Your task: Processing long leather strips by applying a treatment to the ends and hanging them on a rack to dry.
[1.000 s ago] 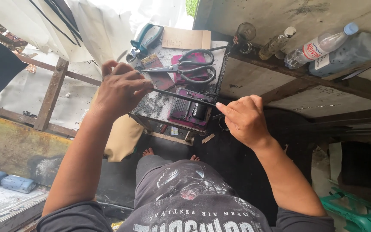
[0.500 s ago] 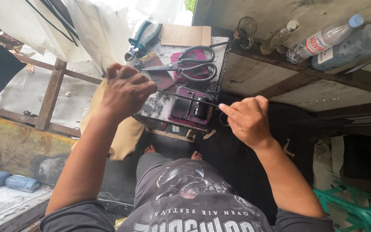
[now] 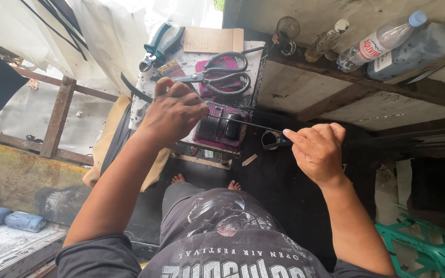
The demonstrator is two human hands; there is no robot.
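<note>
Wooden ledge: we see a long weathered shelf [image 3: 366, 90] running across the upper right, carrying the bottles and jars.
Work board: a small cluttered board [image 3: 251, 77] stands in front of us, between the white sheeting [image 3: 104, 36] on the left and the ledge on the right.
Green chair: part of a green plastic chair [image 3: 428, 247] shows at the lower right corner.
Bottles: a clear plastic bottle [image 3: 382, 41] with a blue cap lies on the ledge, just beside a dark, cloudy one [image 3: 418, 49]; a smaller glass bottle [image 3: 328, 38] and a glass jar [image 3: 287, 28] stand further left.
Left hand: our left hand [image 3: 173, 113] hovers over the board with fingers curled tight, pinching one end of the black strip.
Right hand: our right hand [image 3: 318, 152] is closed into a loose fist, thumb and forefinger pinching the other end of the strip, right of the board and lower than the left.
Scissors: large black-handled scissors [image 3: 217, 74] lie on the board above the left hand, on a magenta patch.
Pliers: teal-handled pliers [image 3: 158, 44] lie at the board's upper left edge.
Black strip: the thin black strip [image 3: 248, 123] is stretched taut between both hands, passing over a dark purple object [image 3: 222, 128] at the board's near edge; we cannot tell whether it touches it.
Feet: bare toes [image 3: 207, 181] show below the board.
</note>
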